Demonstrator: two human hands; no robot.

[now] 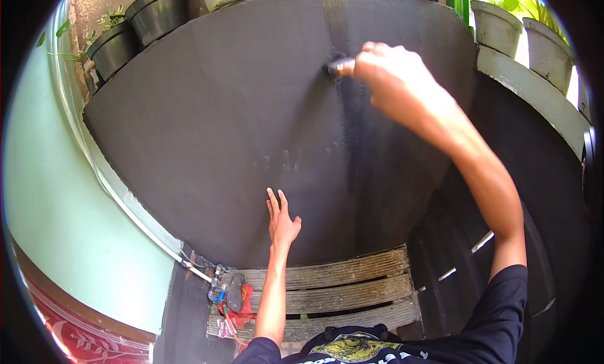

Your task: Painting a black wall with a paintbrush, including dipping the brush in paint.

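Observation:
In front of me stands a dark grey wall (226,104). My right hand (396,78) is raised to its upper part and grips a paintbrush (337,67), whose dark bristles meet the wall. A darker, wet-looking streak (351,123) runs down the wall from just below the brush. Lower down, my left hand (283,225) has its fingers spread and holds nothing. Its fingertips are at the wall, though whether they press on it I cannot tell.
Plant pots (160,12) line the wall's top. Below are weathered wooden slats (330,293) with a sandal (235,292), a red cloth (245,312) and a hose (231,324). A white pipe (141,227) follows the pale green wall (85,199) at left. More pots (547,55) stand on a ledge at right.

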